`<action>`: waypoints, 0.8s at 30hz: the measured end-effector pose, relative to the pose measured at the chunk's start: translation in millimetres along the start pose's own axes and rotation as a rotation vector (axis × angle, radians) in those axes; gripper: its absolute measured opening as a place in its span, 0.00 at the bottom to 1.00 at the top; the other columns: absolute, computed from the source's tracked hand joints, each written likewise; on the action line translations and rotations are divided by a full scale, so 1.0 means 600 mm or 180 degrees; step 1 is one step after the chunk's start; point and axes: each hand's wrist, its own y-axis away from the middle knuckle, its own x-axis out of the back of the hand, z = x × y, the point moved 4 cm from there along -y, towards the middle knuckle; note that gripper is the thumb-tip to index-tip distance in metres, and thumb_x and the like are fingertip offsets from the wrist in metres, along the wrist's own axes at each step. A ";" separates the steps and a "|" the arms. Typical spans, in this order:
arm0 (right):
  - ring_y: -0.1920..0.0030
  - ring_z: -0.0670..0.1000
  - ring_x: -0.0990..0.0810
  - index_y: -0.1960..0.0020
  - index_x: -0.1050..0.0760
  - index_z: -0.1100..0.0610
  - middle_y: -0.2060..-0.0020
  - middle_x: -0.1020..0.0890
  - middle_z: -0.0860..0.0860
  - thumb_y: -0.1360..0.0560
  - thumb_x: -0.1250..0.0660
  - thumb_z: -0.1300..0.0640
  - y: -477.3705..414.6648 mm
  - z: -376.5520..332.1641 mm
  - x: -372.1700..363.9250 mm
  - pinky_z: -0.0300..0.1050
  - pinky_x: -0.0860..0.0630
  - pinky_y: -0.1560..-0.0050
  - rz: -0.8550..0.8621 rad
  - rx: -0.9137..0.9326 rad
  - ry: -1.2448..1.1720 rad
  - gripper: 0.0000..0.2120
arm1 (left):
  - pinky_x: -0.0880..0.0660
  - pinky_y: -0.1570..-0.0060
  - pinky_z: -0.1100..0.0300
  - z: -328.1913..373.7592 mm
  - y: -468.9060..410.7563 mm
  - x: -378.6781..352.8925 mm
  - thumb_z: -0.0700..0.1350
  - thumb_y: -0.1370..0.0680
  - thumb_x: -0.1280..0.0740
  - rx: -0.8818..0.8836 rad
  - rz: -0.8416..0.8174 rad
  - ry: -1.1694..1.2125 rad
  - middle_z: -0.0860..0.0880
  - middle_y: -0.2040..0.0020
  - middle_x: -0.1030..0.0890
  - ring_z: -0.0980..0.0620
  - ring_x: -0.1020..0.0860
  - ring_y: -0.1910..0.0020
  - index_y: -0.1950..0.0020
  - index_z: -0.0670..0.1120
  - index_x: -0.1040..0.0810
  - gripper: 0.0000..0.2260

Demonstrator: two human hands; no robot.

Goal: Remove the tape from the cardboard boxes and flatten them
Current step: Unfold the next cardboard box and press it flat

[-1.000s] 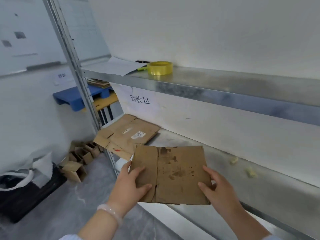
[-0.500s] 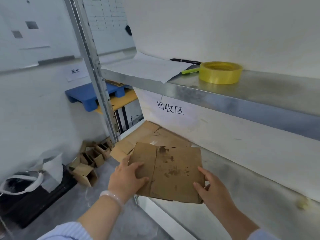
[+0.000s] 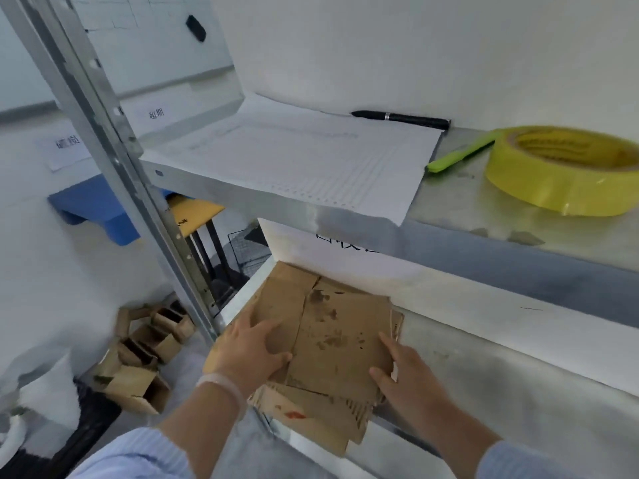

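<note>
Left hand [image 3: 254, 347] lying spread, palm down, on the left part of the flattened cardboard box [image 3: 340, 335], fingers [image 3: 276, 356] fanned and pressing the top face; thumb side running along the left edge. Not clenched, nothing gripped inside the palm. White bracelet [image 3: 221, 383] sitting at that wrist.

Right hand [image 3: 403, 369] resting loosely opened at the box's near right corner, fingertips touching the top face and edge, thumb pointing inward across the cardboard. Cannot tell whether pinching the edge or only pressing on it.

Flattened cardboard box lying flat, stained brown face up, on top of a stack of flattened cardboard [image 3: 311, 414] on the lower metal shelf [image 3: 518, 392], at its left end beside the upright post [image 3: 114, 160]. Long axis running from near left toward far right, fold crease running away from the viewer.

Sitting on the upper shelf [image 3: 484, 216]: sheet of paper [image 3: 294, 157], black pen [image 3: 401, 117], green pen [image 3: 460, 155], roll of yellow tape [image 3: 567, 171]. Small open cardboard boxes [image 3: 145, 357] lying on the floor to the left.
</note>
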 end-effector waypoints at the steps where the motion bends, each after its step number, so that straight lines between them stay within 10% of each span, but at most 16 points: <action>1: 0.33 0.49 0.30 0.22 0.48 0.44 0.30 0.34 0.48 0.21 0.38 0.45 -0.006 -0.007 -0.007 0.43 0.33 0.35 -0.0015 -0.0051 0.0046 0.31 | 0.41 0.27 0.45 -0.007 -0.020 0.002 0.64 0.30 0.30 -0.0091 -0.0012 0.0031 0.52 0.23 0.50 0.45 0.45 0.26 0.28 0.64 0.36 0.31; 13: 0.33 0.50 0.30 0.24 0.44 0.41 0.30 0.32 0.46 0.21 0.39 0.47 -0.002 -0.050 -0.044 0.46 0.30 0.34 0.0545 -0.0767 0.0492 0.28 | 0.49 0.25 0.45 -0.027 -0.147 -0.027 0.67 0.25 0.41 -0.1286 -0.0209 -0.0517 0.49 0.21 0.58 0.45 0.56 0.22 0.24 0.63 0.46 0.31; 24: 0.21 0.49 0.54 0.21 0.49 0.45 0.22 0.51 0.45 0.29 0.59 0.30 0.219 0.031 0.055 0.46 0.61 0.25 0.1921 -0.1295 0.1294 0.39 | 0.44 0.26 0.47 0.255 0.016 -0.057 0.61 0.22 0.40 -0.3614 0.0178 -0.0325 0.50 0.21 0.46 0.45 0.43 0.24 0.25 0.58 0.40 0.27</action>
